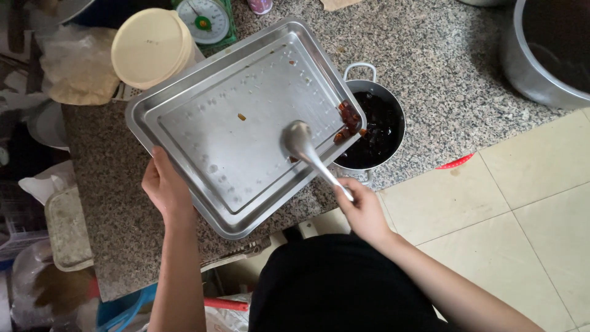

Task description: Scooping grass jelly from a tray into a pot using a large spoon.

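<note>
- Head view shows my left hand (165,187) clamped on the near-left rim of the steel tray (203,107), thumb on top of the lip, fingers hidden beneath it
- My right hand (362,209) is closed around the handle end of the metal ladle (307,154), whose bowl rests on the tray floor toward the right side
- What I am moving is the cluster of reddish-brown pieces (348,120), bunched at the tray's right edge, just over the small pot (375,132) of dark liquid; the tray overlaps the pot's rim there
- One stray bit (241,116) sits near the middle of the tray, well apart from the rest
- I judge the tray is tilted toward the pot, so I want my left hand to keep that slope steady rather than steepen it; a sudden lift could send pieces past the rim onto the desk (430,67)
- With the ladle I sweep flat along the tray floor, pushing rightward so pieces slide rather than flick
- I keep the tray's edge over the middle of the pot, not its handle (359,67)
- Dark liquid could splash, so short gentle strokes seem best
- A cream lidded tub (152,46) and a green scale (209,19) stand just behind the tray; I avoid swinging the far corner into them
</note>
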